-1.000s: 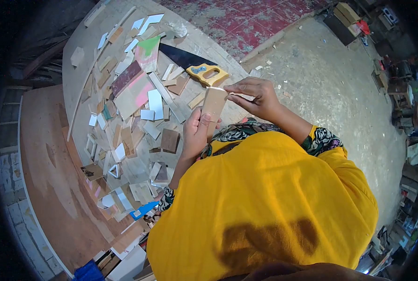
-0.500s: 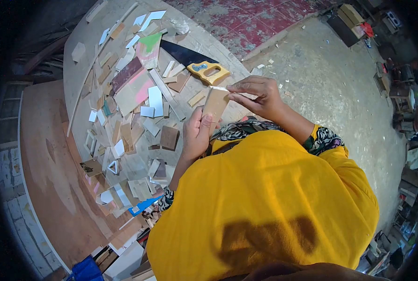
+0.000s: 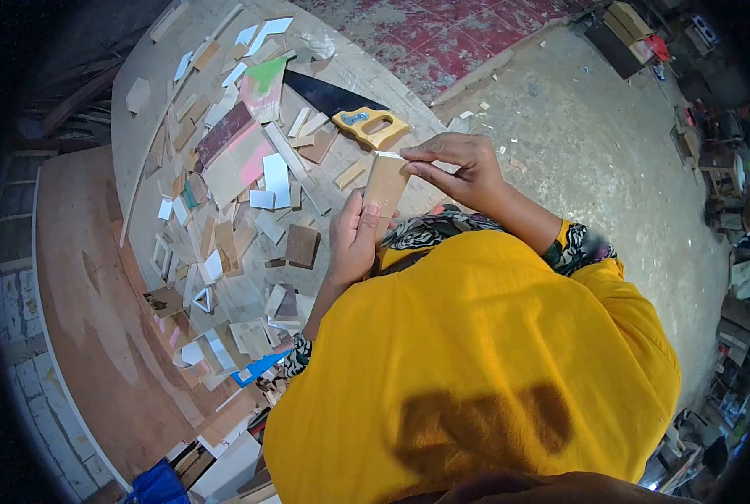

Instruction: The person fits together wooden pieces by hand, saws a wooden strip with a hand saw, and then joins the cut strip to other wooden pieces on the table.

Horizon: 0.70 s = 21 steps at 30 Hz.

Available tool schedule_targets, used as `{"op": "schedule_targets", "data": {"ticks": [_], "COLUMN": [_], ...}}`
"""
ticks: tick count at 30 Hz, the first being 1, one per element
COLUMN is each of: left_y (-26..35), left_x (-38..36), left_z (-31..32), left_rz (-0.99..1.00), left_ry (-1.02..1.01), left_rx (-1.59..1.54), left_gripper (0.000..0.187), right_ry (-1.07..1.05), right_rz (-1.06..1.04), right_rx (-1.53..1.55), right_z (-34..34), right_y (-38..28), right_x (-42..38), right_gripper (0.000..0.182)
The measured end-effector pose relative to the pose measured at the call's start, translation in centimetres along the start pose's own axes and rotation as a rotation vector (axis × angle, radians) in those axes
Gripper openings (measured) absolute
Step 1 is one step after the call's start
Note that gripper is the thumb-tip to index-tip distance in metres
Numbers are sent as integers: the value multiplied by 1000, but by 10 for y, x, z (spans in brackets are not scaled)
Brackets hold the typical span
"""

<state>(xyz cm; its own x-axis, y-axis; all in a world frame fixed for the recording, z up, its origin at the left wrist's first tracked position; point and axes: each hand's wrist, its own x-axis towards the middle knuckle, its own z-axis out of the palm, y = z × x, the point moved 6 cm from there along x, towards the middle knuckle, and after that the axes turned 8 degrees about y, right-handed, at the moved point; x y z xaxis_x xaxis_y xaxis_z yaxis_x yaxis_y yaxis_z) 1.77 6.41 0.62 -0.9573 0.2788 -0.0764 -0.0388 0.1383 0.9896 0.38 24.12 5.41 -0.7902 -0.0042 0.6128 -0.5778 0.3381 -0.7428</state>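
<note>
My left hand (image 3: 355,239) is wrapped around the lower part of a tan wooden block (image 3: 386,189), which stands tilted up in front of my body. A thin white strip or edge (image 3: 387,154) runs along the block's upper end. At its right corner my right hand (image 3: 463,168) is closed in a pinch, thumb and forefinger touching the block's end. Whatever lies between those fingertips is too small to make out. Just beyond the block rests a handsaw (image 3: 354,113) with a yellow handle and dark blade.
Many wood offcuts, such as a dark brown block (image 3: 302,246) and a white piece (image 3: 276,180), cover the worktable (image 3: 375,76). A brown board (image 3: 89,294) lies at the left. On the right is a concrete floor (image 3: 593,143), with clutter along its far edge.
Both hands stay at the block in nearly the same pose. The right fingertips sit slightly closer in over the block's upper corner. The view has shifted a little.
</note>
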Motion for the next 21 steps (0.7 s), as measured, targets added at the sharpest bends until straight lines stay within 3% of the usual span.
{"op": "schedule_targets", "data": {"ticks": [8,12,14,17,21], "left_y": [-1,-5,-5,-2,-1], "left_x": [1,0,0,-1,-1], "left_z": [1,3,3,2,3], "left_rz": [8,-70,-72,-22,-26], "left_ry": [-59,-64,-59,-57,-39], "left_rx": [3,-155,-198,-129,-157], "left_gripper": [25,25,25,26,25], "right_ry": [-24,-37,17,5,-3], "right_rz": [7,-17,118,132,141], "right_rx": [-22,-42,66,112,126], "right_z": [1,3,2,4,7], "right_y": [3,-1,-2,-1,1], "right_x": [2,4,4,4,3], "right_gripper": [14,19,27,33,29]}}
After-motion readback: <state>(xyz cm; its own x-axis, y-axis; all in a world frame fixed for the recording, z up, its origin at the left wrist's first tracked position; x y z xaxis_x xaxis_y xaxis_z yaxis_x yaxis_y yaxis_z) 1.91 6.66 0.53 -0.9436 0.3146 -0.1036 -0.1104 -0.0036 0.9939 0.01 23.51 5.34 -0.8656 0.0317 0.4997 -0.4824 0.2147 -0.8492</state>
